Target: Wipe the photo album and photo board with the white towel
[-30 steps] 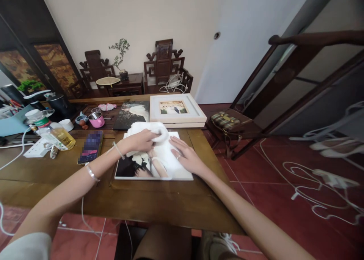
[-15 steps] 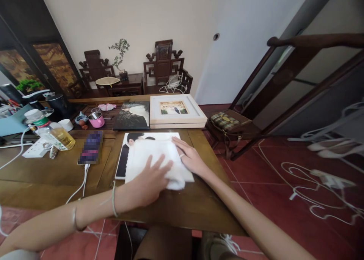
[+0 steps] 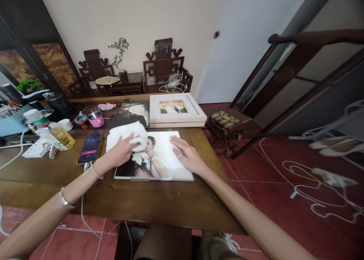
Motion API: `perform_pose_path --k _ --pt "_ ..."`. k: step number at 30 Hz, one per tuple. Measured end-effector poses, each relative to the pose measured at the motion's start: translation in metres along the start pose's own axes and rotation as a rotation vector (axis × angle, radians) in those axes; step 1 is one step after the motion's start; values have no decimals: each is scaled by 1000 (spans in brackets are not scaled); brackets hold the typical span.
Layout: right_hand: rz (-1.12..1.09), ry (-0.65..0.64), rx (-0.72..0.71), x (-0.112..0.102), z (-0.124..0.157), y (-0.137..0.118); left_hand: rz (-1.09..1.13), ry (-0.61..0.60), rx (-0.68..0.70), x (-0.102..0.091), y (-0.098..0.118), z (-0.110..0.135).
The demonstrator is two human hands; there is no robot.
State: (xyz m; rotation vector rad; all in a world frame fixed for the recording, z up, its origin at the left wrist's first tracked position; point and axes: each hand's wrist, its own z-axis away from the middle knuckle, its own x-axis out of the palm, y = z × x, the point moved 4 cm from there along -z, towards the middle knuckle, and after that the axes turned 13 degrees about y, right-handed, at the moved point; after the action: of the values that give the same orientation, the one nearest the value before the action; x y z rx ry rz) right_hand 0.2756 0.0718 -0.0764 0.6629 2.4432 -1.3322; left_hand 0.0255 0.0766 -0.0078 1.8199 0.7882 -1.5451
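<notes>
A large photo print (image 3: 162, 157) lies flat on the wooden table (image 3: 159, 203) in front of me. My left hand (image 3: 121, 152) presses a white cloth (image 3: 126, 136) onto the print's far left corner, fingers curled on the cloth. My right hand (image 3: 187, 157) lies flat and open on the print's right side, holding it down; a ring shows on one finger.
Beyond the print lie a framed photo in a white frame (image 3: 176, 110) and a dark photo print (image 3: 133, 114). To the left are a phone (image 3: 91, 146) on a cable, an oil bottle (image 3: 58, 134), a pink cup (image 3: 96, 119) and a power strip (image 3: 35, 148). A chair with a bag (image 3: 227, 120) stands right.
My left hand swept the cloth from the print's far edge to its near right side, and has now moved it back to the far left corner. My right hand stayed put.
</notes>
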Motion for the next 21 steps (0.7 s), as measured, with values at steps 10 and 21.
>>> perform_pose_path --k 10,21 --pt "-71 53 80 -3 2 0 -17 35 87 4 33 57" --pt "-60 50 90 -3 3 3 53 -32 294 8 110 76"
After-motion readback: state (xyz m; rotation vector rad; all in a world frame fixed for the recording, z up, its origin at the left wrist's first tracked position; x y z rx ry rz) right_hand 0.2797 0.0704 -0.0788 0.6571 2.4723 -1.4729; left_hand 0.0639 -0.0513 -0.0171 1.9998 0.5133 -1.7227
